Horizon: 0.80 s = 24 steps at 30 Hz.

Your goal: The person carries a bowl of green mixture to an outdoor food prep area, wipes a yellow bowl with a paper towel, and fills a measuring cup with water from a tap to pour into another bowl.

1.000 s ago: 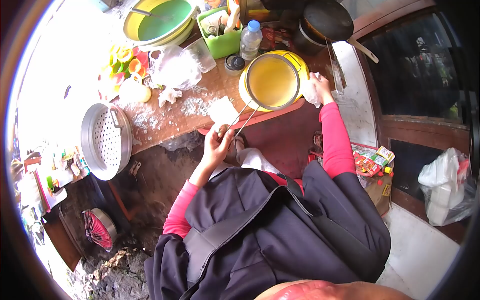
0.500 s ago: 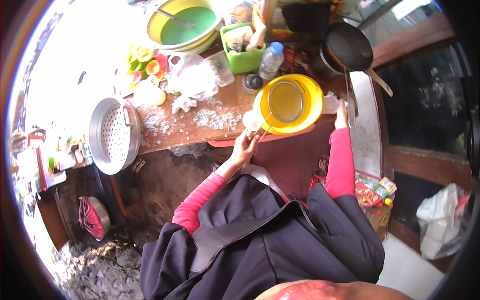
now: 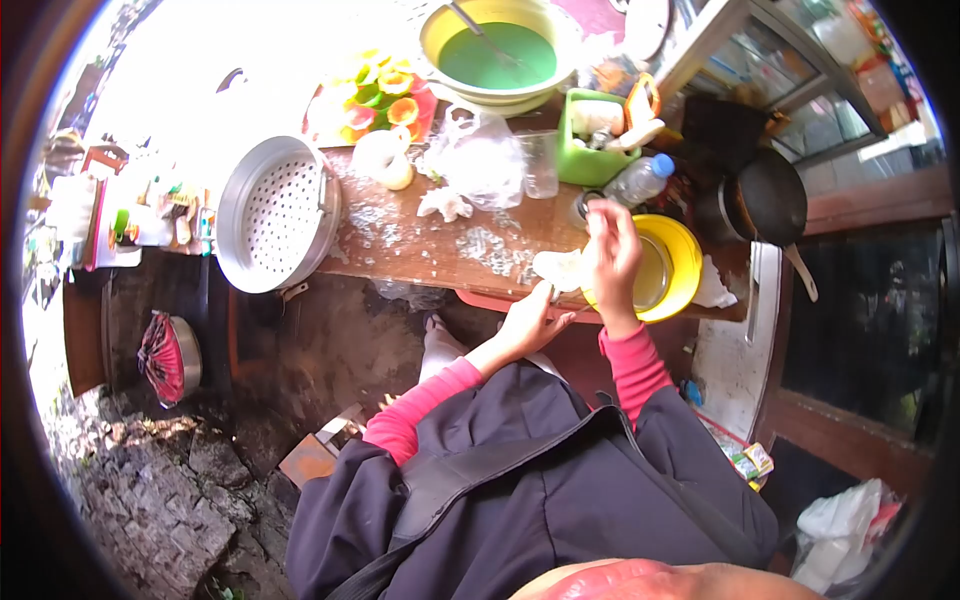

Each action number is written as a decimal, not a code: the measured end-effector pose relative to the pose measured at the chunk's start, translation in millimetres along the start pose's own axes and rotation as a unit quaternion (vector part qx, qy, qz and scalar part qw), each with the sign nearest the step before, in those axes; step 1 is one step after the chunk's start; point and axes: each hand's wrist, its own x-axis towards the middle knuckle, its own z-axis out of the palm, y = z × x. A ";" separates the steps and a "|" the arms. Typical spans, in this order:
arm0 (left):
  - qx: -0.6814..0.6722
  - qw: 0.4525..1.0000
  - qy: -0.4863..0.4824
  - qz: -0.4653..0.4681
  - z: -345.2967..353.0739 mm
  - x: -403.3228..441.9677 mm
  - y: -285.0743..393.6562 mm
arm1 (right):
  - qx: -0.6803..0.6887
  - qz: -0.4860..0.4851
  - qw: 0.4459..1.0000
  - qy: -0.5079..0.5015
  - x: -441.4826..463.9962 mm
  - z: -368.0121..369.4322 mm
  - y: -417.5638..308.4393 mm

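Note:
My left hand (image 3: 530,322) is closed at the table's front edge, its fingertips on a small white, rounded object (image 3: 558,269) whose kind I cannot make out. Beside it, my right hand (image 3: 615,258) is raised over the left side of a yellow bowl (image 3: 688,262), fingers bent and pressed together; whatever they hold is hidden. A round mesh strainer (image 3: 655,272) rests in the bowl, partly covered by my right hand. Its handle is mostly hidden near my left hand. A crumpled white bag or paper (image 3: 716,288) lies right of the bowl.
Left on the table (image 3: 400,245) is a perforated steamer pan (image 3: 272,215). Behind stand a basin of green liquid (image 3: 490,60), a green container (image 3: 590,150), a water bottle (image 3: 640,180) and clear plastic bags (image 3: 480,160). A black frying pan (image 3: 770,195) is at right.
My right hand has left the white bag at the bowl's right and come across beside my left hand. The view has shifted, so the table things appear farther right.

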 end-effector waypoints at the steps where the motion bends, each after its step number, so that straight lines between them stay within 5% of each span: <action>1: 0.003 1.000 0.009 -0.004 -13.2 -2.8 1.4 | 0.096 0.140 0.984 -0.053 18.5 16.8 -8.6; 5: -0.045 0.994 0.096 -0.030 -77.0 -22.1 -6.5 | 0.318 0.370 0.866 -0.112 102.0 90.1 48.3; 7: -0.026 0.993 0.117 0.005 -118.7 -34.1 -19.6 | 0.332 0.463 0.822 0.002 138.8 126.0 65.7; 9: -0.043 0.986 0.162 -0.016 -158.8 -47.3 -35.3 | 0.111 0.221 0.961 -0.122 159.2 140.2 121.8; 12: -0.040 0.977 0.209 -0.011 -224.3 -67.2 -49.3 | 0.274 0.414 0.866 0.058 195.4 168.2 132.5; 24: -0.023 0.954 0.288 -0.080 -347.1 -133.4 -90.4 | 0.277 0.396 0.869 0.105 204.0 169.6 163.9</action>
